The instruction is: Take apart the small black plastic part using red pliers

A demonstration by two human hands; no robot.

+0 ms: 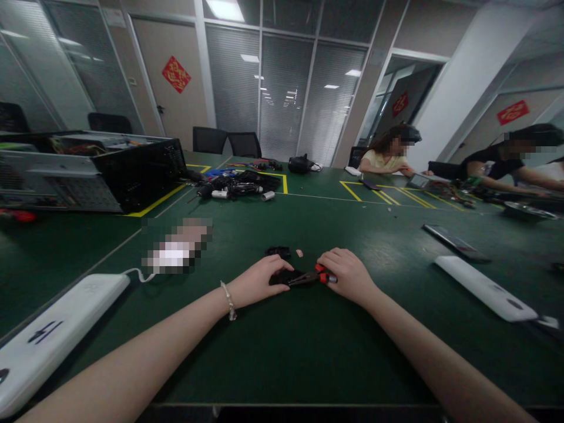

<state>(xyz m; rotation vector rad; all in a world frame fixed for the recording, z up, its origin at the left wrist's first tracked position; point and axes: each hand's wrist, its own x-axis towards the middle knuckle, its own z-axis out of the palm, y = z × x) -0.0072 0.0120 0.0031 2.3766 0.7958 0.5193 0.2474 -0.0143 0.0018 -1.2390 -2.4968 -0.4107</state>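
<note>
My left hand (259, 281) presses down on a small black part (282, 276) on the green table (282, 346), fingers curled over it. My right hand (348, 275) is closed around the red-and-black handles of a pair of pliers (315, 276). The plier jaws point left and meet the black part. Just beyond the hands lie another small black piece (278, 252) and a tiny pale bit (299, 253). A bead bracelet sits on my left wrist.
A white power bank (48, 338) with a cable lies at the left, another white device (484, 288) and a dark phone (453, 241) at the right. An open computer case (88, 170) stands far left, loose tools (233, 185) behind. Two people work at the far right.
</note>
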